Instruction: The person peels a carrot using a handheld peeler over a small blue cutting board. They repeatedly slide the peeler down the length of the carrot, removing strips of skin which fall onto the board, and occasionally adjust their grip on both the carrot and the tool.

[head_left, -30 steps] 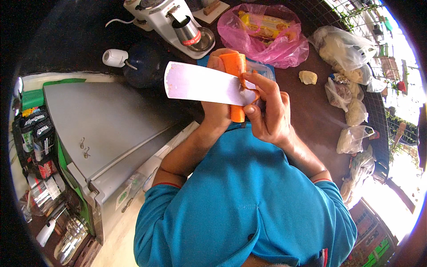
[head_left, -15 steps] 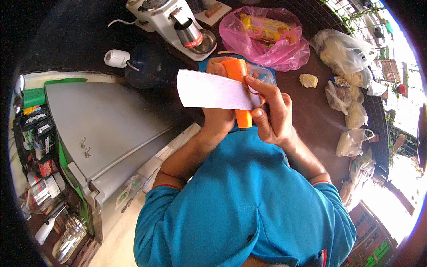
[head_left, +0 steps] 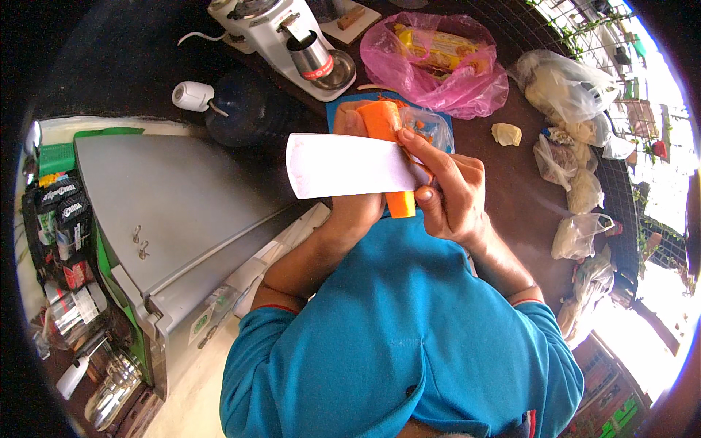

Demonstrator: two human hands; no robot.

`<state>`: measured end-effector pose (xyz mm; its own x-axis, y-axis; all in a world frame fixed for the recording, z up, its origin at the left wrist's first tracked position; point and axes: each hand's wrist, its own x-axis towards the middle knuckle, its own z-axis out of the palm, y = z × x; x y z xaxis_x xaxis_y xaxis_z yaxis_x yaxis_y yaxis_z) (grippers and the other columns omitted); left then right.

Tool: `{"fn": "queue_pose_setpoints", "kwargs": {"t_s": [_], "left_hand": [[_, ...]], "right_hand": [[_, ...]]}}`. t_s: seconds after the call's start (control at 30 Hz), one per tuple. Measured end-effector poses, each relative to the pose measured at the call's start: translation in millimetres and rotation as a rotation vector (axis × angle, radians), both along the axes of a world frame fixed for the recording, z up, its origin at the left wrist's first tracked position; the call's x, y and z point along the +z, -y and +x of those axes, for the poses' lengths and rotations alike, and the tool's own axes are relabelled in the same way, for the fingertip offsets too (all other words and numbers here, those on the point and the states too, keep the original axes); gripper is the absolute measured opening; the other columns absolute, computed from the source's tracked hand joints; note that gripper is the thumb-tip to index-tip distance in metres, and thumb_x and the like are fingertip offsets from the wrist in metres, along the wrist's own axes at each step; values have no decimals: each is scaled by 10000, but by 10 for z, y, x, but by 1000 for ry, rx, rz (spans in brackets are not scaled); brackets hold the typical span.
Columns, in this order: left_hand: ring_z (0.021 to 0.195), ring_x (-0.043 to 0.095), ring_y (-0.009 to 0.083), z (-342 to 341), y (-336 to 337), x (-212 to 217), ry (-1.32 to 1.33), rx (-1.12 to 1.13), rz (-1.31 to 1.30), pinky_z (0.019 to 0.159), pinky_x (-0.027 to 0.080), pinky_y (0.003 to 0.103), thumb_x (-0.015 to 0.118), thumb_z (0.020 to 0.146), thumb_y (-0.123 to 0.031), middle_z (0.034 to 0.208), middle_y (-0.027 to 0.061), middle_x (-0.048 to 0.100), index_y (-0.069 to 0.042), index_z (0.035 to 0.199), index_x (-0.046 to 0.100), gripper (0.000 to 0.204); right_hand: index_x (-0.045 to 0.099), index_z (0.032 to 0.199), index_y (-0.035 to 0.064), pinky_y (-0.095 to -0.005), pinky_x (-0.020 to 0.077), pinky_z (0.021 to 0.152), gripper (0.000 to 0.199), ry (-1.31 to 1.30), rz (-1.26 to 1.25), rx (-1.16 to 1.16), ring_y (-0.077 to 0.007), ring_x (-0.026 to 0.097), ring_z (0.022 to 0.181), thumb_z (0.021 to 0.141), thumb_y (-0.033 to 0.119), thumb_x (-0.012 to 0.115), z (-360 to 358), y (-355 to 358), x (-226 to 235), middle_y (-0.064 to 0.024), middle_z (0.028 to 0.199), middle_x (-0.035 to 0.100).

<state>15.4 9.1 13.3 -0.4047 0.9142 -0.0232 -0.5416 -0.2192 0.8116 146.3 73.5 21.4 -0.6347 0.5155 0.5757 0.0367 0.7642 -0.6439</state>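
Judged stiff, best held thick-end, the carrot (head_left: 380,121) is wrapped by left hand (head_left: 358,205); blade (head_left: 343,166) seems pinched by right hand (head_left: 454,188).

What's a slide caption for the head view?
Left hand gripping a carrot, right hand holding a broad, pale flat tool across it, near a pink plastic bag.

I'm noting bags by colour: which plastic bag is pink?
The crumpled, translucent pink plastic bag, right of the white countertop machine with a metal cup. The clear plastic bags near the black wire grid are colourless.
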Motion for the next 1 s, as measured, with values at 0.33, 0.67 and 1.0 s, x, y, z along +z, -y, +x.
{"fn": "queue_pose_setpoints", "kwargs": {"t_s": [0.33,0.67,1.0], "left_hand": [[768,569,93,-115,1,-109,-36,-6,0,602,510,252,401,1018,-387,914,19,525,-106,1099,463,299],[803,583,110,-78,-12,-28,-149,39,8,651,520,259,482,976,-359,952,29,526,-97,1125,462,302],[849,584,135,-104,41,-50,-55,2,17,717,533,275,459,990,-379,980,35,522,-99,1137,460,316]], "right_hand": [[545,1287,52,-388,516,543,491,2,-106,5,-288,643,565,895,343,596,-24,28,35,-110,715,662],[517,1318,55,-407,510,529,527,103,-183,53,-303,633,542,850,264,641,16,24,68,-141,691,648],[490,1352,44,-417,520,549,531,40,-26,30,-327,646,587,923,353,541,-30,34,33,-147,727,668]]}}
